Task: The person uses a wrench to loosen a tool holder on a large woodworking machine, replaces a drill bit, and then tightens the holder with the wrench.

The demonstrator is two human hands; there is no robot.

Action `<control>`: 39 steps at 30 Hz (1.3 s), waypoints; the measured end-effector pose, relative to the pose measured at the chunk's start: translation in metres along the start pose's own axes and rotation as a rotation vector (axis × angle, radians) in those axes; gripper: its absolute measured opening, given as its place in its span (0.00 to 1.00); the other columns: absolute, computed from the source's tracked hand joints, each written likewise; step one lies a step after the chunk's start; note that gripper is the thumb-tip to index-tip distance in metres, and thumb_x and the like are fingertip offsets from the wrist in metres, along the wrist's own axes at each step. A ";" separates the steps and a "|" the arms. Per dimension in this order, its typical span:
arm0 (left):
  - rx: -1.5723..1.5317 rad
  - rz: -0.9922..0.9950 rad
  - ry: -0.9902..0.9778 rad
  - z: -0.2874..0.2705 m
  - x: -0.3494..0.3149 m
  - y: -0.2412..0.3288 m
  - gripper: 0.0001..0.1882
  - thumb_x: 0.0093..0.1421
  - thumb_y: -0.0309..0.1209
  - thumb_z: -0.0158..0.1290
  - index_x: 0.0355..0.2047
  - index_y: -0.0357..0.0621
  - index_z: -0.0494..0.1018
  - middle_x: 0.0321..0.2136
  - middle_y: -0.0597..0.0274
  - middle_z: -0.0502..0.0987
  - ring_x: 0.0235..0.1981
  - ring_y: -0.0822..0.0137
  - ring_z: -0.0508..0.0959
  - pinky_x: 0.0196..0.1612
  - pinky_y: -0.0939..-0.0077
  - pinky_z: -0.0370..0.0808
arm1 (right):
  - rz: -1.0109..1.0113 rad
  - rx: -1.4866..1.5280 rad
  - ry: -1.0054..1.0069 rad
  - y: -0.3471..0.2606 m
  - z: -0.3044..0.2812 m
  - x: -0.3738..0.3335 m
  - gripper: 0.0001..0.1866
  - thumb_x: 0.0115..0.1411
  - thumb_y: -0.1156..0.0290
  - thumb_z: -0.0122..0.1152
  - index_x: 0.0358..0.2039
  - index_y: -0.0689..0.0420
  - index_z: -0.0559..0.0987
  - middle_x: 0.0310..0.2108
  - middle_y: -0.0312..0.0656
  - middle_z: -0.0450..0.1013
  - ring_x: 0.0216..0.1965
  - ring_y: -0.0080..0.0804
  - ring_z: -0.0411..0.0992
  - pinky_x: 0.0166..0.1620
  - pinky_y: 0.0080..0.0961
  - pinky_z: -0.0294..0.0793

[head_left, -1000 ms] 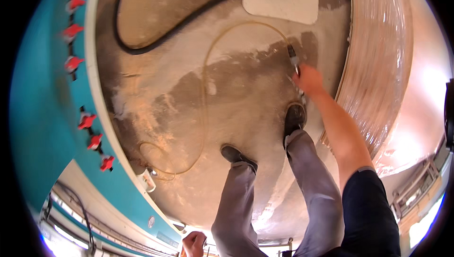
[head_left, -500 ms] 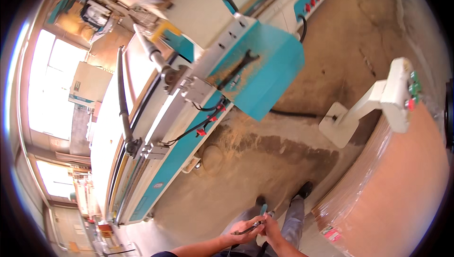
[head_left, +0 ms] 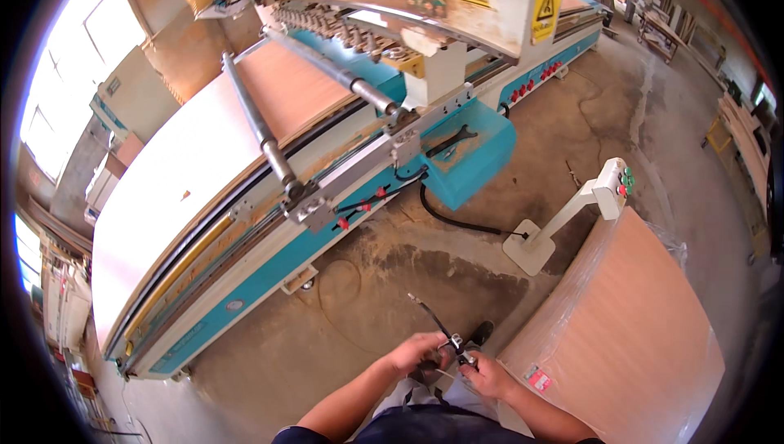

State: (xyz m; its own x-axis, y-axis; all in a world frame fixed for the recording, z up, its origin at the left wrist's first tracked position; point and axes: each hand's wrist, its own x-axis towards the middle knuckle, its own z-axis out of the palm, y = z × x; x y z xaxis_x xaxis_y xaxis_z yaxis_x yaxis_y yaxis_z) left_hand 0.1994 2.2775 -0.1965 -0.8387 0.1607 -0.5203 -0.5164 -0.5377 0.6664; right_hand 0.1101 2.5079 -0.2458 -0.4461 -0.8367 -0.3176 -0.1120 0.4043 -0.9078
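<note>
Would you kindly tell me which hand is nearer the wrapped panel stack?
Right: the right hand sits just left of the wrapped panel stack, while the left hand is farther left.

The left hand (head_left: 415,352) and right hand (head_left: 488,375) curl close together, forearms (head_left: 351,403) angled inward.

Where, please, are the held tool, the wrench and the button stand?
Tool (head_left: 457,342): head view, on its metal part.
Wrench (head_left: 447,143): head view, on its handle.
Button stand (head_left: 566,210): head view, on its sloping arm.
</note>
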 end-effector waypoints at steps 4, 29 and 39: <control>-0.439 0.110 0.382 -0.072 -0.029 -0.053 0.13 0.58 0.40 0.44 0.37 0.50 0.74 0.25 0.63 0.77 0.26 0.67 0.76 0.23 0.70 0.73 | 0.122 -0.211 0.043 -0.059 0.016 -0.040 0.25 0.63 0.52 0.52 0.48 0.63 0.71 0.37 0.55 0.73 0.40 0.53 0.73 0.42 0.40 0.71; -0.592 0.369 0.669 -0.135 -0.031 -0.049 0.10 0.59 0.38 0.50 0.31 0.46 0.67 0.26 0.59 0.75 0.19 0.65 0.72 0.18 0.73 0.68 | 0.208 -0.440 -0.164 -0.108 0.047 -0.050 0.24 0.62 0.50 0.51 0.33 0.63 0.72 0.28 0.55 0.74 0.35 0.55 0.73 0.40 0.42 0.70; -0.609 0.389 0.801 -0.122 -0.042 -0.030 0.11 0.55 0.35 0.56 0.35 0.43 0.71 0.21 0.60 0.71 0.18 0.63 0.75 0.15 0.75 0.65 | 0.325 -0.380 -0.162 -0.112 0.041 -0.044 0.21 0.61 0.54 0.54 0.33 0.64 0.73 0.25 0.51 0.73 0.30 0.45 0.71 0.37 0.36 0.69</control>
State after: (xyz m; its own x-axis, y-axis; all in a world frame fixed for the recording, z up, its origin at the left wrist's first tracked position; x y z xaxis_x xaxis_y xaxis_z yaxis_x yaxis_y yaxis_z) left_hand 0.2717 2.1855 -0.2599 -0.4554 -0.5795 -0.6759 0.1190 -0.7919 0.5989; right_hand 0.1786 2.4840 -0.1412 -0.3721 -0.6801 -0.6317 -0.3182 0.7328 -0.6015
